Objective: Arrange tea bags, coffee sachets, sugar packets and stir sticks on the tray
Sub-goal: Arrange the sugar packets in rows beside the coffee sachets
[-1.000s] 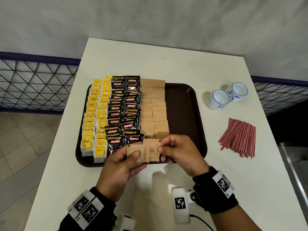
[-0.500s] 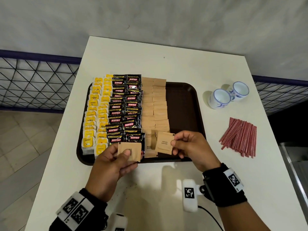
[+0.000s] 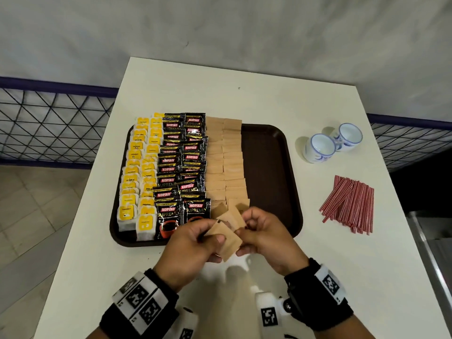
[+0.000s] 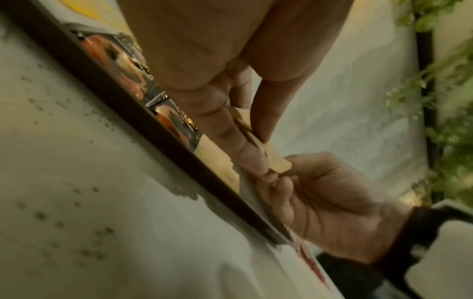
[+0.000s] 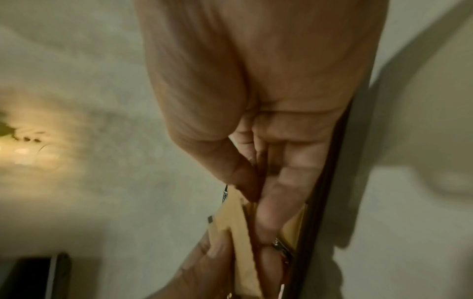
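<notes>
Held over the near edge of the brown tray (image 3: 269,152) — a small stack of brown sugar packets (image 3: 228,238), pinched between thumb and curled fingers of the left hand (image 3: 193,248). Gripped at its right side by the right hand (image 3: 266,238), fingers likewise curled round the paper. Filled in columns across the tray: tea bags (image 3: 139,177), coffee sachets (image 3: 183,162), more sugar packets (image 3: 226,165). Lay well apart on the white table (image 3: 220,94) — red stir sticks (image 3: 349,204), beside two cups (image 3: 332,141).
</notes>
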`<state>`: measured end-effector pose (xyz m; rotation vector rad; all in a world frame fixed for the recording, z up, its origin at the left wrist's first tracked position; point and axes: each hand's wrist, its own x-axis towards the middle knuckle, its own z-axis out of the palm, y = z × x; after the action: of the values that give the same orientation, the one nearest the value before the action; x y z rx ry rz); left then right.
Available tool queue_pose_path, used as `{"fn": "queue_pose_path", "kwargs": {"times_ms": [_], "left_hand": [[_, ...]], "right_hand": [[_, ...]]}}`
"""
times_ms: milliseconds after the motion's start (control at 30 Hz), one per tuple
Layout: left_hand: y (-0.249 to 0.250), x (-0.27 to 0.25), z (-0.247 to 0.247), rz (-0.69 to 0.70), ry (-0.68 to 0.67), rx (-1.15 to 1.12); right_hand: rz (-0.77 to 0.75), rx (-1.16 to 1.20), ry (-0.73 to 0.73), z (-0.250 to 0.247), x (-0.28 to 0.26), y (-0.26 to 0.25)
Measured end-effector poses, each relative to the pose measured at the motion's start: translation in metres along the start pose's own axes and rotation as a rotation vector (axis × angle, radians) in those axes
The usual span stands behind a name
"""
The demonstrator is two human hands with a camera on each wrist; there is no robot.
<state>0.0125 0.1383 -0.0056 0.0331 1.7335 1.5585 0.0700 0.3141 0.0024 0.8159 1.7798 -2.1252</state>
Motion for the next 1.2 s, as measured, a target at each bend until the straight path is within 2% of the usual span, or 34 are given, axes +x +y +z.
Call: {"fn": "queue_pose_path", "kwargs": {"times_ms": [67, 133, 200, 300, 400, 600, 700, 800, 900, 1200], "left_hand": [[-0.003, 0.000, -0.008, 0.096, -0.041, 0.186], [-0.003, -0.002, -0.015, 0.221, -0.134, 0.431], [-0.001, -0.005, -0.016, 0.280, -0.194, 0.601], [0.004, -0.006, -0.012, 0.296, -0.221, 0.676], [0.004, -0.008, -0.010, 0.310, -0.221, 0.640], [-0.001, -0.005, -0.020, 0.303, -0.092, 0.575], [0.001, -0.006, -0.021, 0.293, -0.081, 0.596], [0.000, -0.005, -0.020, 0.264, -0.023, 0.545], [0.004, -0.002, -0.013, 0.229, 0.029, 0.488], [0.022, 0.024, 0.020, 0.284, 0.130, 0.557]], "right_hand": [[-0.088, -0.251, 0.075, -0.004, -0.004, 0.003], [-0.243, -0.469, 0.115, -0.010, -0.007, 0.002], [-0.313, -0.582, 0.029, -0.010, -0.010, -0.002], [-0.246, -0.653, -0.108, -0.007, -0.011, -0.004], [-0.220, -0.652, -0.111, -0.011, -0.011, -0.007], [-0.143, -0.358, 0.159, -0.037, 0.001, -0.002], [-0.115, -0.316, 0.215, -0.038, 0.009, -0.001], [-0.106, -0.354, 0.234, -0.036, 0.020, 0.000], [-0.127, -0.491, 0.233, -0.034, 0.031, 0.004], [-0.206, -0.658, 0.237, -0.035, 0.045, 0.000]]}}
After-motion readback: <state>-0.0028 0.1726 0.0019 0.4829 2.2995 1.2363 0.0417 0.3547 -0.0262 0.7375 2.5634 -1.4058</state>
